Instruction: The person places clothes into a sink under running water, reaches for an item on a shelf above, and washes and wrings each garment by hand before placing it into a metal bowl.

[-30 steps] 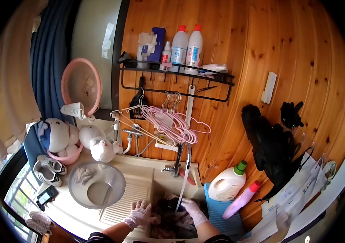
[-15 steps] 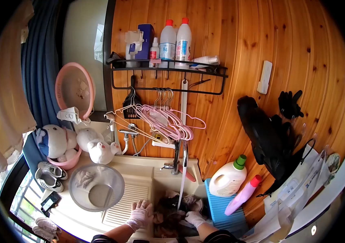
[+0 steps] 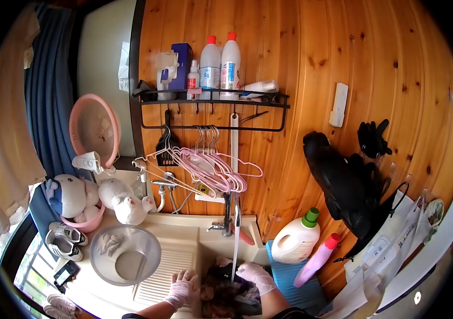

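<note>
My left hand (image 3: 183,288), in a thin whitish glove, rests on the ribbed washboard (image 3: 154,290) left of the sink basin, fingers spread and holding nothing. Over the basin's right part, my right hand (image 3: 254,275), gloved the same way, has its fingers curled and drawn together beside the water stream (image 3: 235,250); whatever they hold, if anything, I cannot make out. Below both lies a heap of wet dark and patterned clothes (image 3: 226,297) in the basin. Water runs down onto it from the tap (image 3: 237,204).
A translucent basin (image 3: 154,260) with a greyish cloth stands on the left counter, near sneakers (image 3: 64,239) and a phone (image 3: 67,274). On the blue board (image 3: 290,276) at right stand a white detergent bottle (image 3: 294,242) and a pink bottle (image 3: 316,263). Pink hangers (image 3: 215,170) hang above.
My right hand has lifted from the clothes and shifted toward the water stream. The left hand stays on the washboard. The whole view has shifted slightly.
</note>
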Demonstrator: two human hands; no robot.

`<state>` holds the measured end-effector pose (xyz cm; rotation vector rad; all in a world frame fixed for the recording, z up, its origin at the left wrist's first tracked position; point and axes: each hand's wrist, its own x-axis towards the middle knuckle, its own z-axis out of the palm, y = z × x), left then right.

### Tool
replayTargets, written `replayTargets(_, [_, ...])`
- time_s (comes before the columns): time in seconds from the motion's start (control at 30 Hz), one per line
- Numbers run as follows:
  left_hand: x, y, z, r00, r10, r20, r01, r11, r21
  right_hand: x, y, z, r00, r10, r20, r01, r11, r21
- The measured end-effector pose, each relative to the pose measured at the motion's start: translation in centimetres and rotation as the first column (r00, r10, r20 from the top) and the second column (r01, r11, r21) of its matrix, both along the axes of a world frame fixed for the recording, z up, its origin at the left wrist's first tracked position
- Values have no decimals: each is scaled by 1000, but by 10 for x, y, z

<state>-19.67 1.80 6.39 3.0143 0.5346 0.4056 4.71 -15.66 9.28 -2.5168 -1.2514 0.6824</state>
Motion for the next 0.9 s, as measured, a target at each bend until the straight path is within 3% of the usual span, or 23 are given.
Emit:
replayTargets(0.07, [-1,-1,3,1000,-3,-18,3,1000,-6,0,4,37,1000,-5,-5,6,988,156])
replayTargets(0.1, [-2,-1,4,1000,-4,-29,3,1000,-9,-2,0,47,999,-42,-13,44,943,330])
replayTargets(0.2, [-2,2,-4,1000,-7,-18,7,1000,-9,-2,3,101,989,-100,110,58,941,332])
replayTargets(0.23, [-1,1,-5,1000,-5,-12,5,1000,-15,-8,1,124,982,-186,27,155,882,446])
replayTargets(0.27, [-5,-6,17,999,11,-33,-13,998,-56,4,8,122,966,-209,-151,257,736,626])
replayTargets(0.3, [-5,-6,16,999,9,-46,-12,998,-57,8,12,147,945,-92,-314,303,608,734])
replayTargets(0.33, [-4,-5,14,998,7,-59,-11,998,-59,7,20,178,920,-65,-388,376,429,821])
replayTargets(0.4, [-2,-3,7,998,0,-68,-5,997,-76,11,36,241,910,102,-401,399,40,916])
replayTargets(0.47, [-2,3,-2,998,-7,-62,1,995,-100,29,55,303,969,-7,-248,246,-104,964])
replayTargets(0.5, [-3,3,-5,999,0,-41,-4,995,-96,49,70,330,992,-90,-93,75,-188,979])
replayTargets(0.53, [-2,3,-8,1000,6,-18,-8,996,-91,62,79,361,986,-139,-92,65,-186,980])
replayTargets(0.6, [-1,4,-6,1000,24,18,-23,998,-67,90,98,421,857,-513,52,-193,-227,955])
replayTargets(0.63, [-3,1,-2,999,35,32,-34,998,-49,98,96,448,858,-512,37,-120,-130,984])
replayTargets(0.67, [-5,-2,3,998,46,47,-45,999,-31,136,110,460,723,-690,42,-162,-111,981])
replayTargets(0.7, [-6,-2,7,999,42,32,-40,998,-48,138,112,477,640,-768,-22,13,-18,1000])
replayTargets(0.8, [-5,-3,23,999,41,-23,-42,996,-83,130,109,509,641,-768,18,176,169,970])
replayTargets(0.9, [1,-5,7,964,30,265,-2,995,-104,149,118,534,695,-708,126,161,325,932])
